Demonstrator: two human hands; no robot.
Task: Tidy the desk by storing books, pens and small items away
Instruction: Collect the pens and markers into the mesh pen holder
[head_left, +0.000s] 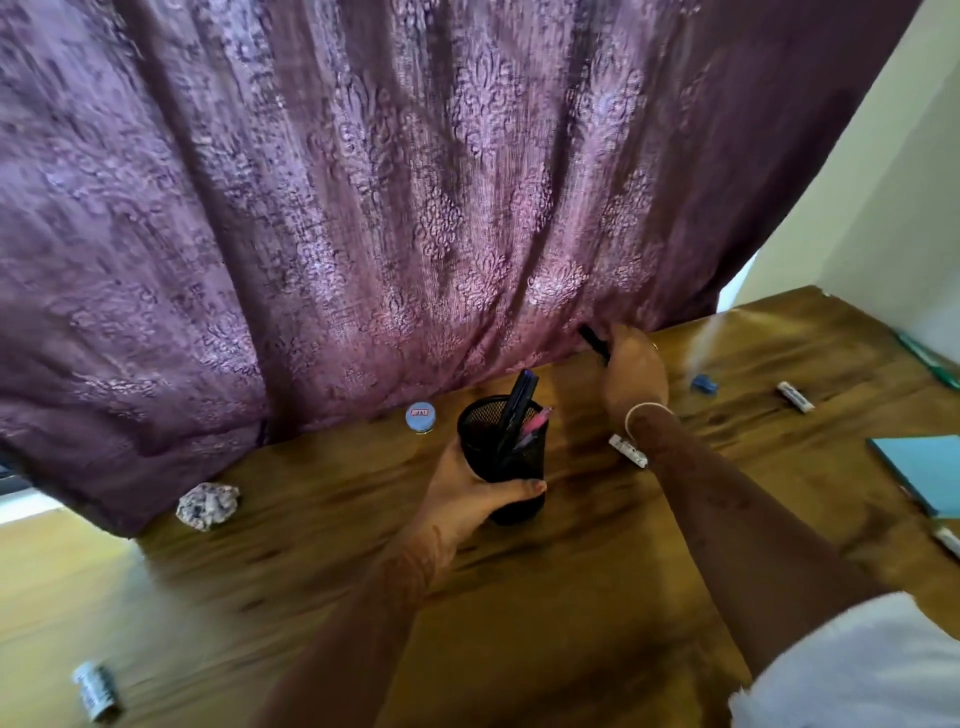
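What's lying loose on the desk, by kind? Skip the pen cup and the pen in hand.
White marker-like sticks: 3
Small containers: 2
Crumpled paper ball: 1
Small blue block: 1
Blue book: 1
Teal strip, kind unclear: 1
Total: 9

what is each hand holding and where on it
The left hand grips the black mesh pen holder round its lower wall; the right hand pinches a black pen by one end.

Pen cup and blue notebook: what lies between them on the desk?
Head view: a small white object lies there, and the right forearm crosses the gap.
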